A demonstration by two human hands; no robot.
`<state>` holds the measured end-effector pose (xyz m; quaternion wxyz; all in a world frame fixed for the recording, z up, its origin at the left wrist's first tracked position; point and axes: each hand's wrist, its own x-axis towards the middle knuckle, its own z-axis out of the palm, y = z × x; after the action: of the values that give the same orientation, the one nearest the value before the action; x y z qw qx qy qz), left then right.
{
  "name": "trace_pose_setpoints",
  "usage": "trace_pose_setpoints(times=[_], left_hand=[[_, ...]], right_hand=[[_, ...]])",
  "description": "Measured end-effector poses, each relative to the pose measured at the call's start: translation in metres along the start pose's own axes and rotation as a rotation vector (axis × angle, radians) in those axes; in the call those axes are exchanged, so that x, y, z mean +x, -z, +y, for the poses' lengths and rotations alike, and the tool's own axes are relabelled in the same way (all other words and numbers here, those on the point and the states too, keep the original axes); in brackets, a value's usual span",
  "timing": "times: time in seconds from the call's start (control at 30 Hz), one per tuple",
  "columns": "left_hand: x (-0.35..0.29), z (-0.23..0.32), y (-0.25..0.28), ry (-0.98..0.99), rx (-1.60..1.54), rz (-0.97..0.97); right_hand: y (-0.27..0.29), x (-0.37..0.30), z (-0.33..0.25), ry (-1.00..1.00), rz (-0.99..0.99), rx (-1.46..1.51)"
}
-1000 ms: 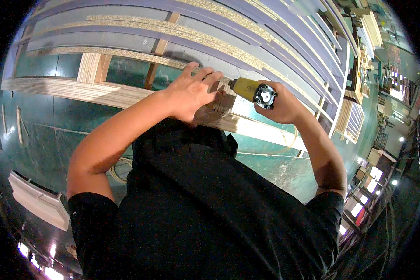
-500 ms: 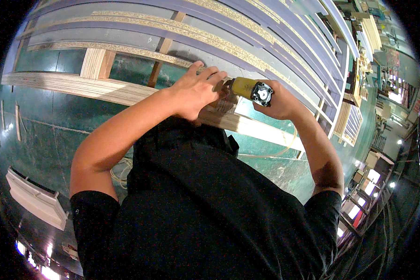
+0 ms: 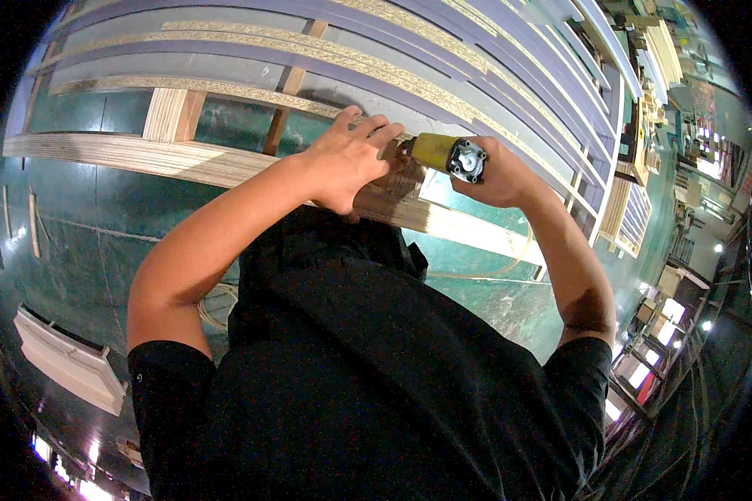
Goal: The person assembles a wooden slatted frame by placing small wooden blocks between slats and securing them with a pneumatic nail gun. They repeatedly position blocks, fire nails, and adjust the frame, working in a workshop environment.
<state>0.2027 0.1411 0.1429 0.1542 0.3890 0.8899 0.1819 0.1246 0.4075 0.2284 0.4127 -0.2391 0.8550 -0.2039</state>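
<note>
My right hand (image 3: 495, 174) is closed around a yellow nail gun (image 3: 431, 152) with a dark, silver-topped cap. The tool's nose points left, close to the fingers of my left hand (image 3: 351, 160). That hand spans a short wooden crosspiece (image 3: 401, 182), thumb on the near side and fingers bent over the far side. Most of the crosspiece is hidden under the hand and in shadow. It lies between a long pale laminated beam (image 3: 226, 164) near my body and the chipboard-edged strip (image 3: 251, 92) beyond. The tool's tip is partly hidden by my fingers.
Long purple-grey panels with chipboard strips (image 3: 342, 52) spread across the far side. Another crosspiece (image 3: 165, 114) joins the frame at left. A thin hose (image 3: 522, 250) hangs at right above the green floor (image 3: 75, 196). A white moulded piece (image 3: 71, 359) lies at lower left.
The nail gun and my right hand have shifted slightly left and up, the cap tilting a little. My left hand stays on the crosspiece, its fingers barely moved.
</note>
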Motion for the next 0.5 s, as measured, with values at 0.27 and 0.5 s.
trace_pose_setpoints(times=[0.27,0.5], left_hand=[[0.002,-0.002,-0.009,-0.021,0.006,0.078],[0.003,0.001,-0.002,-0.002,0.005,0.019]], right_hand=[[0.0,-0.011,0.011,-0.006,0.054,-0.012],[0.006,-0.03,0.032,-0.05,0.085,-0.063]])
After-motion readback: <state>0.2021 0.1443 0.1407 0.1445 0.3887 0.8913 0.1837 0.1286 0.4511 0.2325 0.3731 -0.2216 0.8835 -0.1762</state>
